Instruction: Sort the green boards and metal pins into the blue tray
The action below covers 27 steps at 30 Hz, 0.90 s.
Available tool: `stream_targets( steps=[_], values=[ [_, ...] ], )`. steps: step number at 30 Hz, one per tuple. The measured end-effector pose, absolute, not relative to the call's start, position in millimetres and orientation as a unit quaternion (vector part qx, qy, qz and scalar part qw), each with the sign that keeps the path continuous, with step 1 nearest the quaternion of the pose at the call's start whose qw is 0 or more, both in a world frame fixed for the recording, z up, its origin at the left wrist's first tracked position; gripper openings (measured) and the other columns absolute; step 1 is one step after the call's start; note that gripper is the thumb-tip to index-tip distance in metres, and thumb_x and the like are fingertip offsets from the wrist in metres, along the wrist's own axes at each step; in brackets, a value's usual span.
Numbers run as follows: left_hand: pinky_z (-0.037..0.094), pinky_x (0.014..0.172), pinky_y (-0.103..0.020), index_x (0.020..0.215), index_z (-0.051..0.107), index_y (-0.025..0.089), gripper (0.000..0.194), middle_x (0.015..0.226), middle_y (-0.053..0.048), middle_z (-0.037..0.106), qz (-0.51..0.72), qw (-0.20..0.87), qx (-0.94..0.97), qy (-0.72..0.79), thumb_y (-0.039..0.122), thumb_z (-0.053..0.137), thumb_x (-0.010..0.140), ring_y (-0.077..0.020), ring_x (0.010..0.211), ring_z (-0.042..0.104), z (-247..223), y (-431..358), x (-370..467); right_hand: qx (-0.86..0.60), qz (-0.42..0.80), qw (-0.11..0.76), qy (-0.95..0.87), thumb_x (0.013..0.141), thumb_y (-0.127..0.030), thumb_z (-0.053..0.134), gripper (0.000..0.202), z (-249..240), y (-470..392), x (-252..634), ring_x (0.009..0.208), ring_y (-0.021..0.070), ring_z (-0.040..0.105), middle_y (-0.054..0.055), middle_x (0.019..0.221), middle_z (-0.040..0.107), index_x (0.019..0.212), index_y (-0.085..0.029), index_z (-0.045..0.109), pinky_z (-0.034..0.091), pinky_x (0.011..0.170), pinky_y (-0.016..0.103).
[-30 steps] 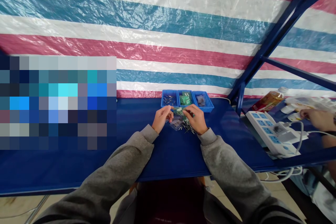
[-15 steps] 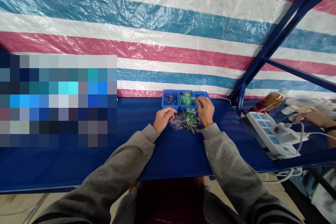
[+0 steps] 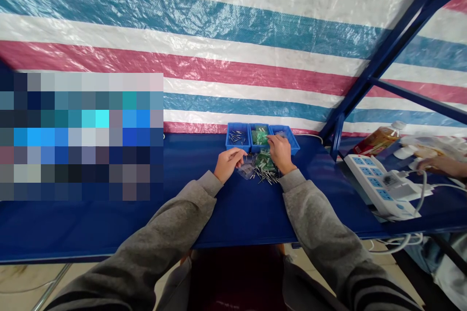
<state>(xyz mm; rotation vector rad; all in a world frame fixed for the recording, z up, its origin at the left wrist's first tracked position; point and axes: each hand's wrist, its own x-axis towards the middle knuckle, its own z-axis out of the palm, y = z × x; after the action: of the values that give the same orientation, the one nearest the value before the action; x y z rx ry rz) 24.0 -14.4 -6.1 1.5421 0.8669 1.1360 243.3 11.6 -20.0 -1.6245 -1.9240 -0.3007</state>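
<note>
My left hand (image 3: 228, 163) is closed in a pinch at the edge of a clear plastic bag (image 3: 246, 170) lying on the blue table. My right hand (image 3: 281, 153) has its fingertips pressed together at the front of the middle blue bin (image 3: 258, 147); whatever they hold is too small to make out. Green packets (image 3: 260, 136) fill that bin. Between my hands, another green packet (image 3: 263, 160) rests on a loose pile of thin metal pins (image 3: 267, 176). In the left blue bin (image 3: 228, 143) lie several dark pins (image 3: 238, 137).
The right blue bin (image 3: 295, 146) is partly behind my right hand. A white power strip (image 3: 375, 182) with plugs and cables lies at the right, near a bottle of amber drink (image 3: 379, 138). Another person's hand (image 3: 443, 166) is at the far right. A blue metal frame (image 3: 350, 92) slants up there.
My right hand has shifted a little left, from the right bin's front toward the middle bin. My left hand keeps its place at the plastic bag. The view has tilted slightly.
</note>
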Motion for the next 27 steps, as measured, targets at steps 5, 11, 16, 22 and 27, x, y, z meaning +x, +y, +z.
stream_targets(
  steps=[5, 11, 16, 22, 27],
  values=[
    [0.039, 0.046, -0.020, 0.081, 0.067, 0.013, 0.036, 0.059, 0.000, 0.056, 0.469, 0.495, 0.638, 0.359, 0.048, 0.059, 0.082, -0.0090, 0.048, 0.051, -6.9, -13.8, 23.8, -0.604, -0.083, 0.285, -0.740, 0.081, -0.001, 0.042, 0.038, -19.5, 10.4, 237.1, 0.090, 0.0247, 0.063, 0.012, 0.097, 0.073, 0.103, -0.013, 0.071, 0.039, 0.083, 0.035],
    [0.040, 0.046, -0.021, 0.080, 0.067, 0.014, 0.035, 0.060, -0.001, 0.057, 0.471, 0.482, 0.642, 0.367, 0.048, 0.059, 0.082, -0.0092, 0.049, 0.050, -4.6, -14.1, 22.2, -0.583, -0.078, 0.332, -0.738, 0.077, -0.001, 0.045, 0.036, -13.8, 1.4, 236.2, 0.095, 0.0264, 0.063, 0.013, 0.098, 0.072, 0.098, -0.013, 0.071, 0.041, 0.088, 0.039],
    [0.041, 0.048, -0.022, 0.081, 0.067, 0.014, 0.032, 0.060, -0.001, 0.057, 0.484, 0.447, 0.647, 0.384, 0.045, 0.057, 0.083, -0.0107, 0.050, 0.051, -3.8, -10.2, 17.7, -0.554, -0.064, 0.405, -0.725, 0.084, -0.011, 0.048, 0.024, -4.0, -13.9, 238.1, 0.087, 0.0240, 0.061, 0.011, 0.092, 0.069, 0.096, -0.015, 0.068, 0.044, 0.079, 0.036],
    [0.043, 0.061, -0.025, 0.085, 0.066, 0.017, 0.020, 0.072, -0.004, 0.064, 0.408, 0.267, 0.785, 0.383, 0.035, 0.057, 0.084, -0.0147, 0.063, 0.056, -6.5, -5.7, 11.9, -0.498, 0.101, 0.308, -0.804, 0.077, -0.012, 0.064, 0.005, 3.0, -25.8, 230.9, 0.059, 0.0130, 0.051, -0.002, 0.063, 0.055, 0.077, -0.017, 0.066, 0.037, 0.059, 0.025],
    [0.042, 0.070, -0.027, 0.074, 0.060, 0.018, 0.024, 0.080, -0.004, 0.061, 0.281, 0.153, 0.901, 0.294, 0.038, 0.057, 0.086, -0.0169, 0.076, 0.055, -9.9, -11.6, 13.8, -0.495, 0.181, 0.243, -0.815, 0.073, -0.011, 0.069, 0.009, 4.6, -29.5, 227.8, 0.049, 0.0087, 0.043, -0.007, 0.051, 0.046, 0.071, -0.017, 0.064, 0.029, 0.053, 0.022]
  ],
)
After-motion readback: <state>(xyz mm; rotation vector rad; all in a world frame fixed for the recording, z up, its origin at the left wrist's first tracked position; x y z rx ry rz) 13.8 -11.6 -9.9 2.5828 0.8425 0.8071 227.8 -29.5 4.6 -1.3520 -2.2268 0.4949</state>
